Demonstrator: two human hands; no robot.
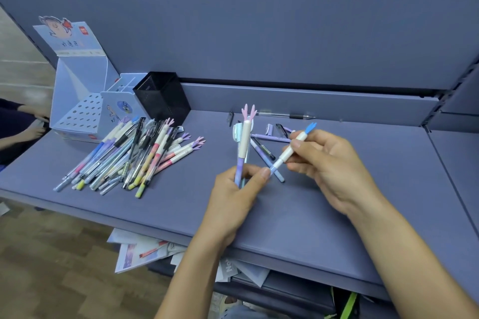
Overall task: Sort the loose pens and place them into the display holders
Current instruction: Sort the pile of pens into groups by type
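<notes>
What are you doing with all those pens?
A person is sorting pens on a purple shelf. The left hand holds a pink-antlered pen upright, and the right hand pinches a blue-topped pen. A pen pile lies by the black mesh holder and the cardboard display box.

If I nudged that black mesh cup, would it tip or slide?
The black mesh cup is open mesh with no pens sticking out, so probably light. Taller than wide, it may tip before sliding.
</notes>
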